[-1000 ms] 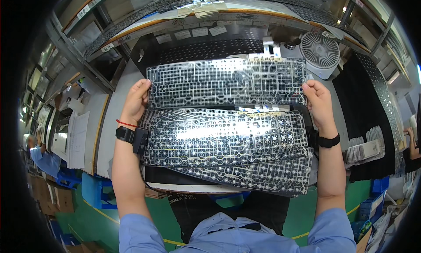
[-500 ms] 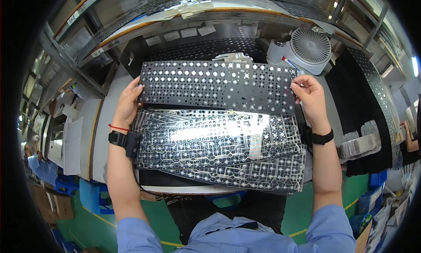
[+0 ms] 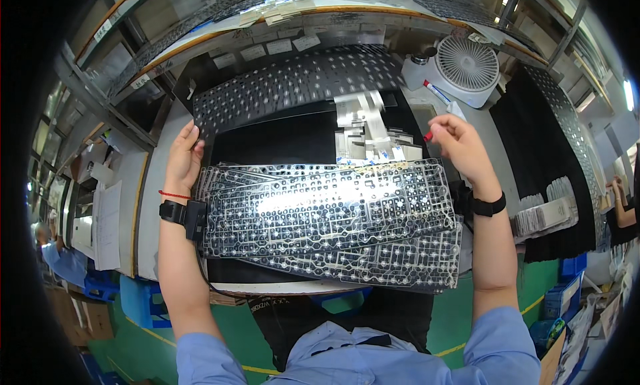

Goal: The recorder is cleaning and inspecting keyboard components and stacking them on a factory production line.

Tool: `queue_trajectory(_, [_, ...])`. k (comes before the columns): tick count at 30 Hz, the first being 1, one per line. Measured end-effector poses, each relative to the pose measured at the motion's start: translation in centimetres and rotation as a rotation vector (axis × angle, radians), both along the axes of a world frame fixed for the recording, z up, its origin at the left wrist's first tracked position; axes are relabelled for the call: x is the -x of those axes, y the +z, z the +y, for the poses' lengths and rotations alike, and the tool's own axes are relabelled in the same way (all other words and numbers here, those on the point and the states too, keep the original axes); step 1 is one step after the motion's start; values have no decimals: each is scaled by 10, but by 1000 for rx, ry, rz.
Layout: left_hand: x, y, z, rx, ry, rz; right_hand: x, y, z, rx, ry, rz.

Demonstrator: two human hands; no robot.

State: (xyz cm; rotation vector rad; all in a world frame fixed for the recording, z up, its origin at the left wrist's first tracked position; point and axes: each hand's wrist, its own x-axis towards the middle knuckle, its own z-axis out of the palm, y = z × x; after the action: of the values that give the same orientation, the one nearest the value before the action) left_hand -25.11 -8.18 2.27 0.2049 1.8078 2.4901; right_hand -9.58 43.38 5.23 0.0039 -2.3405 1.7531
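Note:
My left hand [image 3: 185,153] pinches the lower left corner of a black perforated keyboard sheet [image 3: 287,85] dotted with pale spots. The sheet is motion-blurred and slants up to the right, toward the back of the bench. My right hand [image 3: 461,144] is off the sheet, its fingers curled, with a small red thing [image 3: 428,138] at the fingertips that I cannot make out. Between my forearms lies a stack of clear keyboard membranes [image 3: 320,208] with printed traces, the top one glaring with light. Behind the stack, silvery-white strips [image 3: 367,135] lie on a black surface.
A white fan [image 3: 467,64] stands at the back right, beside a red-and-blue marker [image 3: 437,92]. Right of me, a bundle of pale strips [image 3: 548,212] lies on black material. A shelf [image 3: 233,32] spans the back. Another person [image 3: 63,255] is at the far left.
My right hand has let go of the black sheet. The sheet has moved back and left, its right end swinging away, uncovering the strips. My left hand keeps its hold.

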Motion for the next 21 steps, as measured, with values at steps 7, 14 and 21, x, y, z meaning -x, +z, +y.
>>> queue_trajectory(7, [-7,5,5,-38,13,7,-9,8,2,-113,336,-182])
queue_trajectory(14, [-15,12,13,153,-83,-46,-11,9,1,-30,199,-56])
queue_trajectory(21, [-17,12,10,356,-241,-19,-1,0,5,114,-8,109])
